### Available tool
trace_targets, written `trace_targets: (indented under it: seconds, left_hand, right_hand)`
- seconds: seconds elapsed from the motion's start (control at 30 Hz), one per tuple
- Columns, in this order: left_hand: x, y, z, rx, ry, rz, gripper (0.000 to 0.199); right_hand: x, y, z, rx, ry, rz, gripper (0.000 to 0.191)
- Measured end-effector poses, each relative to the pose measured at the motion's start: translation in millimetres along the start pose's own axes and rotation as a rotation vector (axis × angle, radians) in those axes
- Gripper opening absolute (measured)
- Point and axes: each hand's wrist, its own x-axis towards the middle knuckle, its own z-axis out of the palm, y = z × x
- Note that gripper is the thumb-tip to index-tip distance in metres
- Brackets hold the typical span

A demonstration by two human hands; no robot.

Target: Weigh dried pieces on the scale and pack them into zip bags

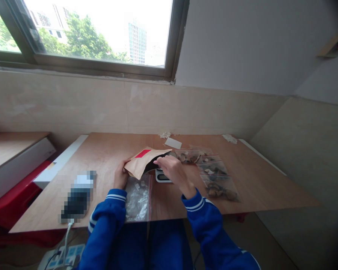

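left hand [120,176] and right hand [170,170] both pinch the edges of a kraft paper pouch [141,163] held over a clear zip bag [137,200]; a tilt or slipped grip could spill whatever's inside (can't see in).

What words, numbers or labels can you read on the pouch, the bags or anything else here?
Nothing here can be read.
Kraft pouch: red patch, no legible text.
Plastic bags: small white labels, too small to read.
White card: no visible text.
White device: nothing legible.
Pixelated object: blurred, unreadable.
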Motion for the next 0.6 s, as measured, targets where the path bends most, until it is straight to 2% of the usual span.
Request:
trace_targets:
  seconds: [0.23,0.33,0.43,0.53,0.6]
  left_hand:
    - [-0.8,-1.6,0.7,-0.013,0.005,-0.031,0.038]
    - [-1.4,0.2,0.5,-0.010,0.009,-0.042,0.038]
    - [-2.5,2.5,-0.1,-0.006,0.013,-0.030,0.038]
    - [-3.3,2.5,-0.6,0.004,0.024,-0.036,0.037]
    - [-3.5,1.2,-0.8,0.004,0.023,-0.042,0.037]
  right_hand:
    - [-2.8,0.7,-5.4,-0.139,-0.125,-0.093,0.022]
    - [-2.0,-10.5,-9.3,-0.251,-0.205,-0.067,0.015]
    - [0.4,-26.3,-8.0,-0.330,-0.284,-0.025,0.021]
    - [5.1,-32.1,-0.2,-0.305,-0.358,0.022,0.024]
    - [10.3,-26.3,7.6,-0.159,-0.379,0.043,0.027]
